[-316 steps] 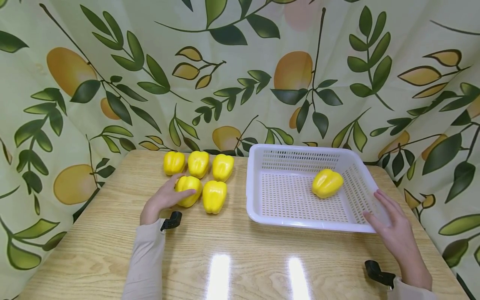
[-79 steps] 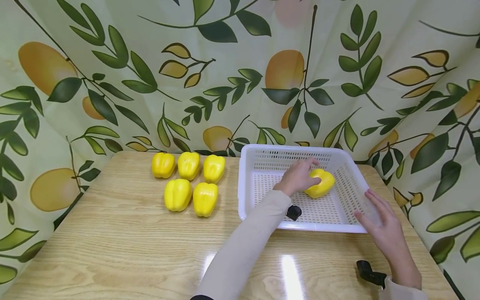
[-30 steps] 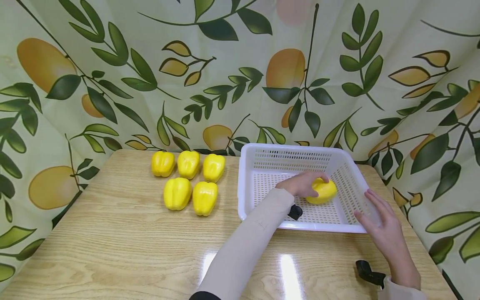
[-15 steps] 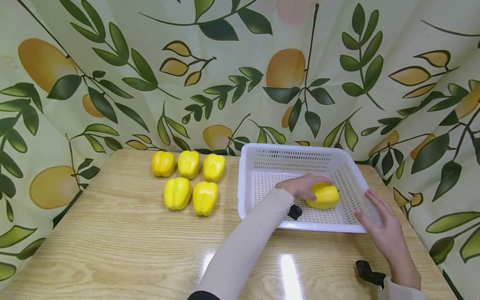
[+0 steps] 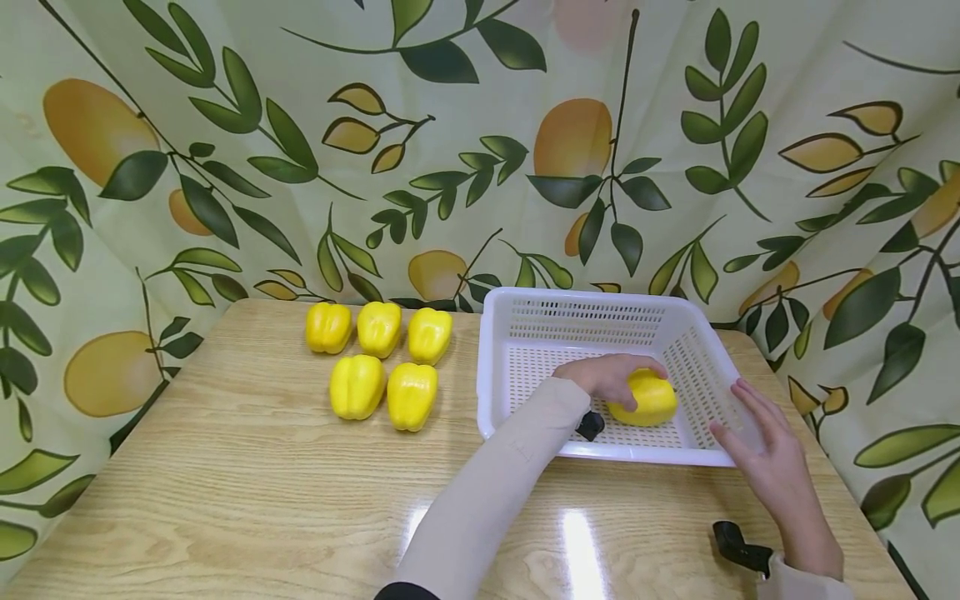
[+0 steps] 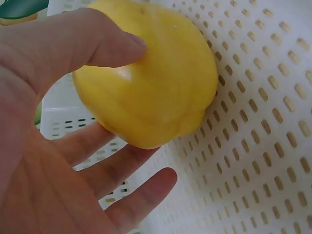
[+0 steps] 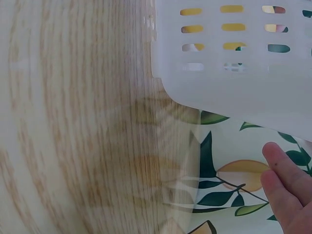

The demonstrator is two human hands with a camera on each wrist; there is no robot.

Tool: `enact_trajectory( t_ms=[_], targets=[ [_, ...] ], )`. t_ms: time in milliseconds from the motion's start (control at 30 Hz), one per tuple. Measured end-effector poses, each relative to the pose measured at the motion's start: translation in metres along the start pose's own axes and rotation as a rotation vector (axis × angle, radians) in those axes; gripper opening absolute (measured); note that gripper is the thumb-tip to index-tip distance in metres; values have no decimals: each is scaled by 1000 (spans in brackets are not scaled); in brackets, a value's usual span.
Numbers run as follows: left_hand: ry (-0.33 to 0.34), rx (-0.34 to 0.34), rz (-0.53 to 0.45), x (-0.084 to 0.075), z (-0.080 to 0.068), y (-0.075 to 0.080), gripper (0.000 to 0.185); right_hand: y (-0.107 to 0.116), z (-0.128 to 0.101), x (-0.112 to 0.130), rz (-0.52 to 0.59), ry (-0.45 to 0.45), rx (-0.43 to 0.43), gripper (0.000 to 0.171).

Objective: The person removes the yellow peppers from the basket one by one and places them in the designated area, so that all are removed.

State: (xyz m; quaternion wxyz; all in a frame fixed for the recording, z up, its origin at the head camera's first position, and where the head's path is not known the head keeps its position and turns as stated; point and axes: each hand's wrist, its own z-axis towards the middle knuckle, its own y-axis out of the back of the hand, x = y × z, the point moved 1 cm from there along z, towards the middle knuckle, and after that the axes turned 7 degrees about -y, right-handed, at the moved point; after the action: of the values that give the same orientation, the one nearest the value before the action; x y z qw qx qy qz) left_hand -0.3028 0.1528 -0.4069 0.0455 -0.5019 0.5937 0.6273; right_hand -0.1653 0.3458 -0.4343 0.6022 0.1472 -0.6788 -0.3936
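In the head view, my left hand reaches into the white plastic basket and holds a yellow bell pepper lying on its side. The left wrist view shows the thumb pressed on the near side of this bell pepper, with fingers of the left hand under it. My right hand is at the basket's right rim near the front corner, fingers straight. In the right wrist view, two fingers extend outside the basket wall.
Several more yellow bell peppers stand in two rows on the wooden table, left of the basket; one front pepper is closest to it. A leaf-and-fruit patterned curtain hangs right behind the table.
My left hand has gone from the table peppers into the basket. Within the last seconds it has turned the basket's pepper and shifted it slightly toward the front. The right hand keeps its place.
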Motion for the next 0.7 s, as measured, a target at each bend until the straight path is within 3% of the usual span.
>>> enact_trajectory(
  t_ms=[233, 533, 700],
  targets=[
    [59, 12, -41, 1, -7, 2, 63, -2, 0, 1, -3, -6, 6, 71],
    [44, 41, -23, 1, -17, 5, 67, -1, 0, -1, -8, 12, 4, 70],
    [74, 71, 6, 0, -21, 5, 77, 0, 1, -3, -6, 27, -4, 70]
  ],
)
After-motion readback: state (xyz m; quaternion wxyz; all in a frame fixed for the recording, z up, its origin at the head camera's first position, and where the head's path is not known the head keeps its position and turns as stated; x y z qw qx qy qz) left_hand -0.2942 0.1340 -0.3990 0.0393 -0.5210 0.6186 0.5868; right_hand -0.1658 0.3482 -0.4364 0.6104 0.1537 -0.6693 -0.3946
